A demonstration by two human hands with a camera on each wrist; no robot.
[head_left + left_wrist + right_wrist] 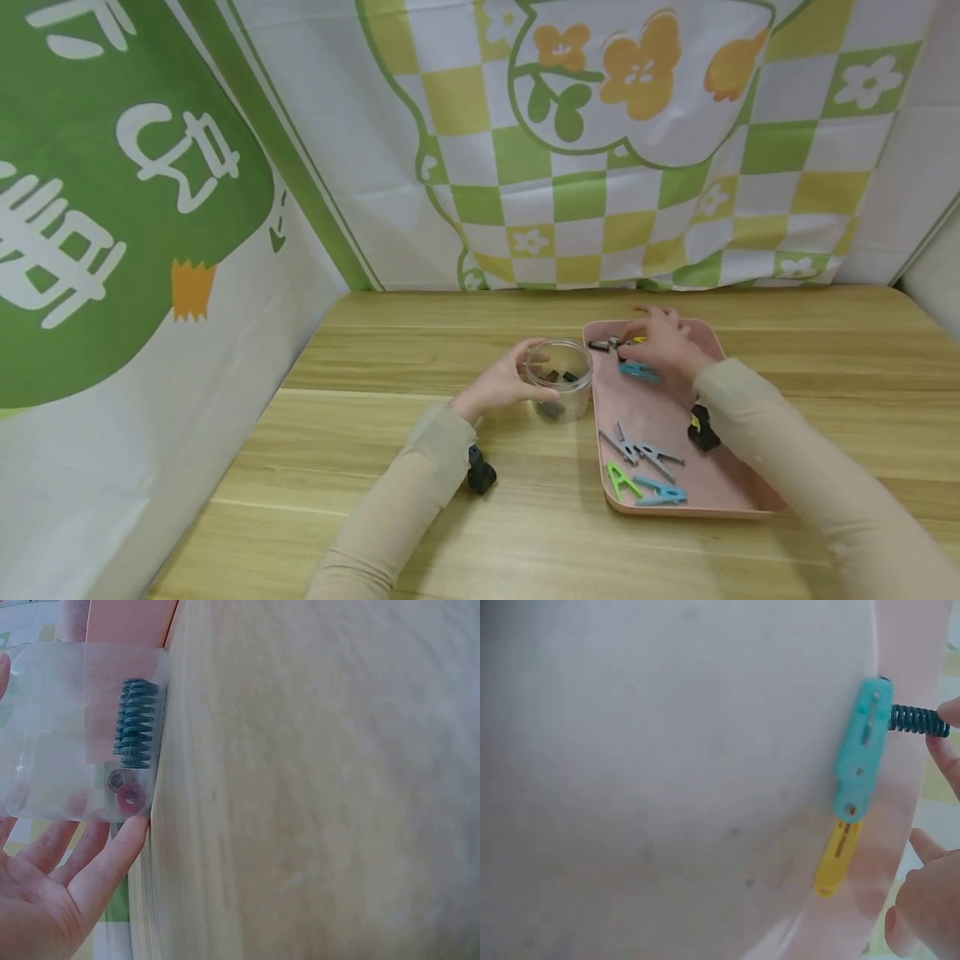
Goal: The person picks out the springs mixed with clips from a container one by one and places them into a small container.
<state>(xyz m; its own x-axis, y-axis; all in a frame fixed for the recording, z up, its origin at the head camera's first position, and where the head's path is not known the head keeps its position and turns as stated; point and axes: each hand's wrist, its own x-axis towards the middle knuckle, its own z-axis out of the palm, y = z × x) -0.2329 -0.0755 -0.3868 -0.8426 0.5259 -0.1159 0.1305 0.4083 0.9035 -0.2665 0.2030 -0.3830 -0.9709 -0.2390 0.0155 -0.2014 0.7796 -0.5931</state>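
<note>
My left hand grips a clear round jar from its left side, thumb in front and fingers behind. The jar stands upright on the table, open at the top. Through its wall, the left wrist view shows dark green coil springs and a small red round piece. Over the far end of the pink tray is my right hand. Its thumb and finger pinch the end of a dark coil spring in the right wrist view. A blue clothespin and a yellow clothespin lie nearby.
Grey clothespins, a green clothespin and another blue clothespin lie in the tray's near end. Black devices show at my left wrist and right wrist. Printed curtains hang behind the wooden table.
</note>
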